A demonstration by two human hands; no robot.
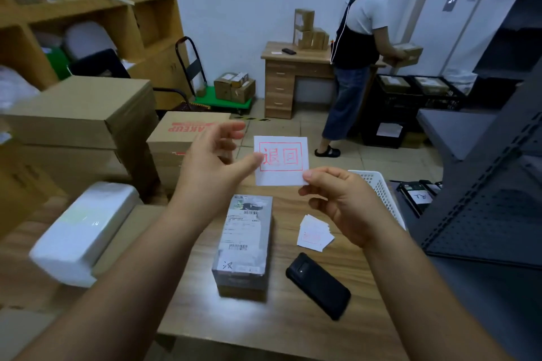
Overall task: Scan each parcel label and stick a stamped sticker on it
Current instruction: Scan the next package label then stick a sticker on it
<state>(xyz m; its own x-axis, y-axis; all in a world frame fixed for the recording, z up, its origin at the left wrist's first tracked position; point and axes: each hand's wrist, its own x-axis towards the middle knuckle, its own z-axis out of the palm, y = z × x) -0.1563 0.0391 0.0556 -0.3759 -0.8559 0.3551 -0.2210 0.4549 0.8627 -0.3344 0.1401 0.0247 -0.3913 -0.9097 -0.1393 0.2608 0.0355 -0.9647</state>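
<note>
A white sticker (286,167) with a red boxed stamp is held up above the table. My left hand (212,161) pinches its left edge with thumb and forefinger. My right hand (340,199) pinches its lower right corner. Below the sticker, a grey wrapped parcel (242,249) lies on the wooden table (293,328), its shipping label with barcodes facing up. A small pile of stamped stickers (314,233) lies to the parcel's right. A black handheld scanner (318,284) lies face down near them.
A white wrapped parcel (85,228) sits at the table's left. A white plastic basket (379,190) stands behind my right hand. Cardboard boxes (85,114) stack at left, dark metal shelving (492,199) at right. A person (356,50) stands at a far desk.
</note>
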